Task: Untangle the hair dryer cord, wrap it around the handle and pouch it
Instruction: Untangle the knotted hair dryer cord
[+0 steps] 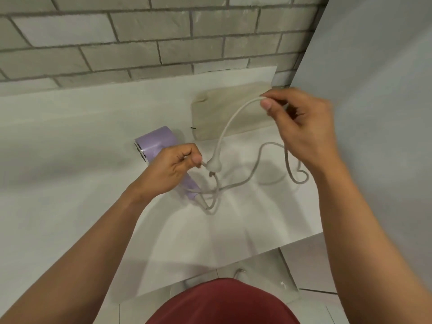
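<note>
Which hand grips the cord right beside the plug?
The left hand, pinching the cord beside the plug; the right hand pinches it farther along, raised over the pouch.

No writing, brand mark or number can be read anywhere. The lilac hair dryer (156, 142) at nine o'clock from the centre of the view shows a plain shell, the beige pouch (222, 106) at twelve o'clock shows bare cloth, and the grey cord (228, 125) carries no legible print.
</note>
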Tool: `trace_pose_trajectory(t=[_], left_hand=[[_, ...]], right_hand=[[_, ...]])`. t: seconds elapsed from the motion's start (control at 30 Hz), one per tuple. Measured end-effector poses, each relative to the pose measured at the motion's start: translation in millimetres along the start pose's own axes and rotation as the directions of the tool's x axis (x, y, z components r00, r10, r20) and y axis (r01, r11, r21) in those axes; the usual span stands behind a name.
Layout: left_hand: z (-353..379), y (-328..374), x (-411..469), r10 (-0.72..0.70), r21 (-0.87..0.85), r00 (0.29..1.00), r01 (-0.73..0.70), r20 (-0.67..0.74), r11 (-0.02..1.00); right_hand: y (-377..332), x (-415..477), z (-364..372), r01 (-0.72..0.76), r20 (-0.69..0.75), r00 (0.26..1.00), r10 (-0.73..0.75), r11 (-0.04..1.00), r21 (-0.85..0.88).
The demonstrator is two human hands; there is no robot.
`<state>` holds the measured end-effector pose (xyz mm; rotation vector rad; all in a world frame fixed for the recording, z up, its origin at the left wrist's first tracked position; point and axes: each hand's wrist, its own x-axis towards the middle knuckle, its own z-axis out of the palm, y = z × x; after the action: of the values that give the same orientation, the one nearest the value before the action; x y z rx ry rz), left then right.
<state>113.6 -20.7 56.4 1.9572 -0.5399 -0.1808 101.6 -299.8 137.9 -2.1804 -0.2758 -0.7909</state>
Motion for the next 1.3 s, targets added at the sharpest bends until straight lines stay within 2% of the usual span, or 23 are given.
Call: trace_pose_trajectory(t=[0.07, 0.17, 0.33, 0.43, 0.6, 0.73, 0.8, 0.9, 1.03, 1.1, 1.13, 1.17, 1.23, 1.27, 1.3], left_hand=[[1, 1, -1, 0.007, 0.021, 0.998, -0.006, -0.055, 1.000], [3, 2, -2, -0.058, -0.001, 0.988, 0.058, -0.145, 0.998], [-2, 3, -1, -0.142, -0.030, 0.983, 0.139, -0.113, 0.990], [-3, 9, 0, -0.161, -0.048, 0.981, 0.157, -0.106, 0.986], [-2, 12, -7, -0.090, -0.060, 0.995, 0.088, -0.037, 0.994], [-1, 9, -16, 0.087, -0.032, 0.996, -0.087, 0.006, 0.996], [-2, 6, -20, 0.160, 0.005, 0.987, -0.160, 0.009, 0.987], [-4, 8, -23, 0.193, 0.026, 0.981, -0.194, 0.023, 0.981], [-9, 12, -30, 0.227, 0.034, 0.970, -0.230, 0.087, 0.973], [-10, 12, -33, 0.244, 0.000, 0.964, -0.245, 0.103, 0.969], [-11, 11, -34, 0.247, -0.013, 0.963, -0.247, 0.110, 0.969], [-11, 10, -34, 0.245, -0.021, 0.962, -0.244, 0.118, 0.970], [-11, 9, -34, 0.237, -0.032, 0.962, -0.235, 0.136, 0.971], [-11, 9, -33, 0.240, -0.036, 0.960, -0.237, 0.146, 0.971], [-11, 8, -33, 0.248, -0.040, 0.956, -0.244, 0.160, 0.969]], right_hand=[[2, 0, -9, -0.057, -0.083, 0.995, 0.061, 0.997, 0.054], [7, -7, -17, -0.125, -0.142, 0.980, 0.137, 0.988, 0.089], [19, -31, 1, -0.194, -0.095, 0.976, 0.194, 0.981, 0.005], [29, -46, 17, -0.282, -0.048, 0.958, 0.282, 0.959, 0.013], [49, -61, 30, -0.489, 0.088, 0.872, 0.482, 0.867, 0.094], [71, -74, 36, -0.624, 0.128, 0.780, 0.613, 0.777, 0.079], [82, -80, 39, -0.684, 0.135, 0.722, 0.679, 0.730, -0.016], [103, -87, 43, -0.684, 0.131, 0.660, 0.739, 0.664, -0.300], [120, -94, 48, -0.588, 0.054, 0.617, 0.786, 0.504, -0.633], [116, -97, 51, -0.481, 0.057, 0.641, 0.766, 0.458, -0.748], [112, -99, 54, -0.428, 0.078, 0.685, 0.724, 0.488, -0.761], [106, -99, 58, -0.375, 0.117, 0.749, 0.652, 0.563, -0.737], [85, -100, 70, -0.236, 0.260, 0.856, 0.447, 0.786, -0.572], [71, -99, 77, -0.178, 0.356, 0.868, 0.347, 0.885, -0.431], [55, -98, 85, -0.155, 0.452, 0.849, 0.273, 0.947, -0.281]])
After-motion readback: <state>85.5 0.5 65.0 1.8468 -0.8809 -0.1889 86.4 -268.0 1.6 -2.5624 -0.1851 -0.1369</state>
